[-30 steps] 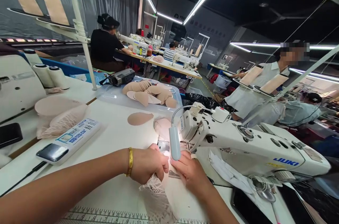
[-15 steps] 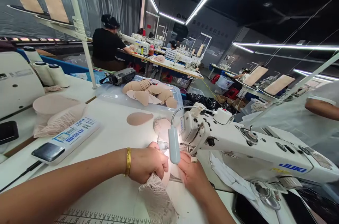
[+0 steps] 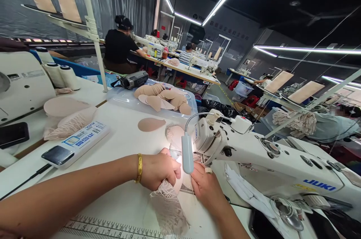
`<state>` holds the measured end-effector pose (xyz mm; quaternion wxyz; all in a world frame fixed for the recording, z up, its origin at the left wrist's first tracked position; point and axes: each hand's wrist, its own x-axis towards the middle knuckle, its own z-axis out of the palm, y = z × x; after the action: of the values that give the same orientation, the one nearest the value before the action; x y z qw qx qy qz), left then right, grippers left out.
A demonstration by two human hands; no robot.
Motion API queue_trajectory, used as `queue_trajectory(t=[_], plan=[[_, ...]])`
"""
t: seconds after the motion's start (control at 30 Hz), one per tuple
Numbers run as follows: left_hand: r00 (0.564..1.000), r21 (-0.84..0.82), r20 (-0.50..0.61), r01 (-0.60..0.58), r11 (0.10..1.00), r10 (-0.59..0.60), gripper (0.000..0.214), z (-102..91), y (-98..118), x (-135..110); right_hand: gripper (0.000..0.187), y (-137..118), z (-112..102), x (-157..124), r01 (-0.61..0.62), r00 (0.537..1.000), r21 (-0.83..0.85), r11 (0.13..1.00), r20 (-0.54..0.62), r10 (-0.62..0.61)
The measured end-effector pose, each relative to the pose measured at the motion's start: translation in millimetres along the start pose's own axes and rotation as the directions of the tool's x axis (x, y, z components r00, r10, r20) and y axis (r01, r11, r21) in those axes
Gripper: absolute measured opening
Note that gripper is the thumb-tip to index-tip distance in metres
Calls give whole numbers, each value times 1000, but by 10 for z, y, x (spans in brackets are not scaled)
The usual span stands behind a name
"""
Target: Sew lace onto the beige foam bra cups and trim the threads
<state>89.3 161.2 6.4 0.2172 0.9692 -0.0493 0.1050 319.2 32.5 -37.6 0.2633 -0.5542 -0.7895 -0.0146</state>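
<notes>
My left hand (image 3: 160,169), with a gold bracelet on the wrist, is closed on a pale pink lace piece (image 3: 170,212) whose loose end trails down the tabletop. My right hand (image 3: 205,184) lies with its fingers stretched flat on the pale fabric beside the needle area of the white sewing machine (image 3: 267,163). A small lamp (image 3: 187,154) on a bent neck lights this spot and hides part of the fabric and fingertips. Just behind the needle area lies another pale cup-shaped piece (image 3: 175,135). Farther left, a single beige oval piece (image 3: 151,124) rests on the table.
A clear plastic lid (image 3: 121,99) holds stacked beige pieces (image 3: 163,96) and a black device (image 3: 134,79). To the left lie a white box-like device (image 3: 75,145) and lace pieces (image 3: 66,118). A printed ruler (image 3: 107,229) runs along the front. Co-workers sit at machines beyond.
The view has shifted slightly, so things sit a little to the right. Both hands keep nearly the same place at the fabric. The person at the far right has bent lower.
</notes>
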Motion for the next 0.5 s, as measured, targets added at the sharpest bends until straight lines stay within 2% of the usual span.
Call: queue_trajectory(t=[0.2,0.33,0.5], plan=[[999,80,9,43,996,-44,16,-44,-77,44,52,27,1,-22,12,1000,-1,1000,-6,-12],[999,112,-5,50,992,-49,20,-60,-106,45,47,3,-28,-21,44,999,17,999,-9,-44],[998,194,-32,-40,980,47,24,-37,-22,27,37,-121,-134,-7,144,989,61,988,21,-145]])
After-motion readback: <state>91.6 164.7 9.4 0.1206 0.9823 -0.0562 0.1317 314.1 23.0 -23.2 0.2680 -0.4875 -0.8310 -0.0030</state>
